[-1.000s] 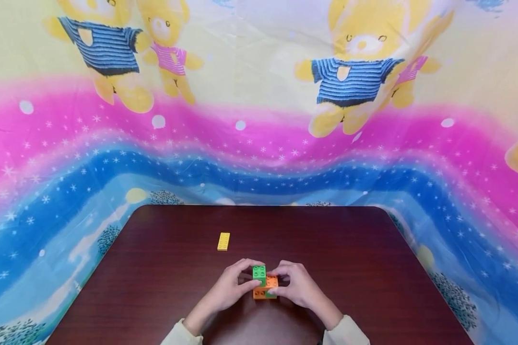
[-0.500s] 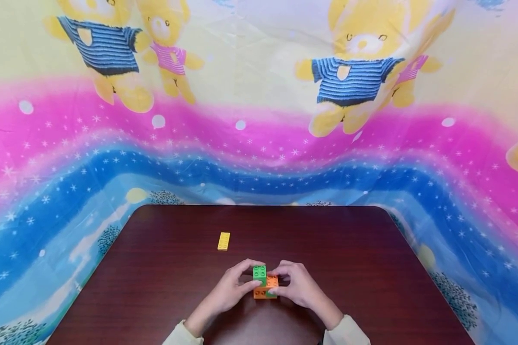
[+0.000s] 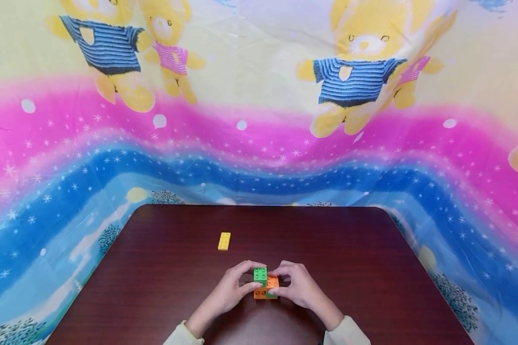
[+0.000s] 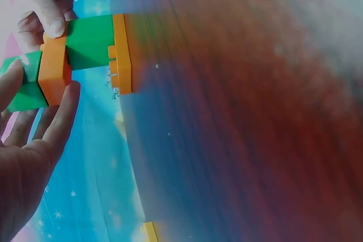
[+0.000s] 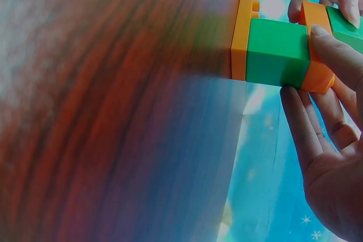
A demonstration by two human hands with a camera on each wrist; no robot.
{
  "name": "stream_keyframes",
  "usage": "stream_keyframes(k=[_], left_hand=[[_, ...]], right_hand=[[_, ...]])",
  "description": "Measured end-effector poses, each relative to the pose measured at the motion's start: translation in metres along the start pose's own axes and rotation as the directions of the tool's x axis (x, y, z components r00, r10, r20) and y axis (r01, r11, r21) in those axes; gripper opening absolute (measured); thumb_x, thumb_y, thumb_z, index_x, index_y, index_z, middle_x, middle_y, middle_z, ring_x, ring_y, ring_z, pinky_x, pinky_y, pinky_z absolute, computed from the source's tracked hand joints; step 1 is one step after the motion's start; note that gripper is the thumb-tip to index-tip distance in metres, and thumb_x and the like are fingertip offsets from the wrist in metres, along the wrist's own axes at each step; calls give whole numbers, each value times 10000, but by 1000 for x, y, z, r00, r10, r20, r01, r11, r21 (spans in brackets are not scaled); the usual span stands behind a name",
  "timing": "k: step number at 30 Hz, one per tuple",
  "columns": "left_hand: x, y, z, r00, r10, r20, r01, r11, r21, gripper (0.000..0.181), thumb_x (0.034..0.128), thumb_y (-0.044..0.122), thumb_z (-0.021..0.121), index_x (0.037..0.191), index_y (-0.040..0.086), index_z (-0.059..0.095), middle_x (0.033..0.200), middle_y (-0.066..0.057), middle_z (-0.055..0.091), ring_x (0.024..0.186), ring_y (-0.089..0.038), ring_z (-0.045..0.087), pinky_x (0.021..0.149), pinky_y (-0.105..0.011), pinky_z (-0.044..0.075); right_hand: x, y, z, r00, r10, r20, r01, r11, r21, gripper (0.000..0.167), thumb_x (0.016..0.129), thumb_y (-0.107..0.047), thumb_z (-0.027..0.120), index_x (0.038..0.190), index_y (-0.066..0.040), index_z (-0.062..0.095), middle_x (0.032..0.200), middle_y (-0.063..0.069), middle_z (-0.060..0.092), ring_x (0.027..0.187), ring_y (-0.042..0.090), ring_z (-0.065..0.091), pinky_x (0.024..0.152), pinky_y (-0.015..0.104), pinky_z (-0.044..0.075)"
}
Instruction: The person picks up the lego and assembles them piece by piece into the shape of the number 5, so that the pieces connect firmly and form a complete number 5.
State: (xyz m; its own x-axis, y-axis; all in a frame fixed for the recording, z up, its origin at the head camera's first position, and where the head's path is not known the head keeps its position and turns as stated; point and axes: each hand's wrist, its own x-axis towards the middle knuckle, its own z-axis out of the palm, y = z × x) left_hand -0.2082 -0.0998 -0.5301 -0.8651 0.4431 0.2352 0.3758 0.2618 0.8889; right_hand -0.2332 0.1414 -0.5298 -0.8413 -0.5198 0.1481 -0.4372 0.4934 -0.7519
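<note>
A stack of blocks stands near the table's front: an orange plate (image 5: 240, 38) at the bottom, a green block (image 5: 278, 52) on its right part, an orange plate (image 4: 55, 71) above that, and a green block (image 3: 260, 274) on top at the left. My left hand (image 3: 230, 289) pinches the top green block between thumb and fingers. With thumb and fingers, my right hand (image 3: 300, 286) grips the upper orange plate from the right, touching the lower green block too.
A yellow plate (image 3: 224, 241) lies flat on the dark wooden table (image 3: 328, 239), behind and left of the stack. A patterned cloth (image 3: 259, 139) with bears hangs behind and around the table.
The top green block and my left fingers have shifted very slightly in the head view. Both hands keep their hold on the stack.
</note>
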Motion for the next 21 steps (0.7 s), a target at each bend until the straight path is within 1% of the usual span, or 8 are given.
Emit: stream_keyframes(k=[5,9,14,21], left_hand=[[0,-1,0,1000,-4,4,4,1000,4,384,971,169,716,1345,117,642,1276,-30,679,1101,-257,693,876,-263,600],[1,0,0,1000,-3,12,3,1000,14,378,974,165,713,1343,119,640,1265,-44,693,1087,-249,709,889,-287,604],[2,1,0,1000,-5,9,4,1000,17,353,976,166,713,1322,185,645,1237,-46,713,1092,-265,717,905,-296,602],[1,1,0,1000,-15,5,14,1000,23,364,976,164,717,1329,115,640,1219,-51,720,1086,-281,722,908,-272,596]], right_hand=[[0,1,0,1000,-4,0,4,1000,13,356,809,-177,903,1143,-113,799,961,-82,654,948,66,678,842,255,610],[0,1,0,1000,-7,-2,7,1000,17,360,808,-174,904,1146,-110,798,963,-78,659,953,73,688,841,286,619],[0,1,0,1000,-5,-4,5,1000,5,361,808,-183,904,1148,-121,800,964,-85,661,951,71,691,825,262,617],[1,2,0,1000,0,4,0,1000,2,361,815,-207,900,1155,-137,800,969,-90,662,945,69,684,819,258,618]])
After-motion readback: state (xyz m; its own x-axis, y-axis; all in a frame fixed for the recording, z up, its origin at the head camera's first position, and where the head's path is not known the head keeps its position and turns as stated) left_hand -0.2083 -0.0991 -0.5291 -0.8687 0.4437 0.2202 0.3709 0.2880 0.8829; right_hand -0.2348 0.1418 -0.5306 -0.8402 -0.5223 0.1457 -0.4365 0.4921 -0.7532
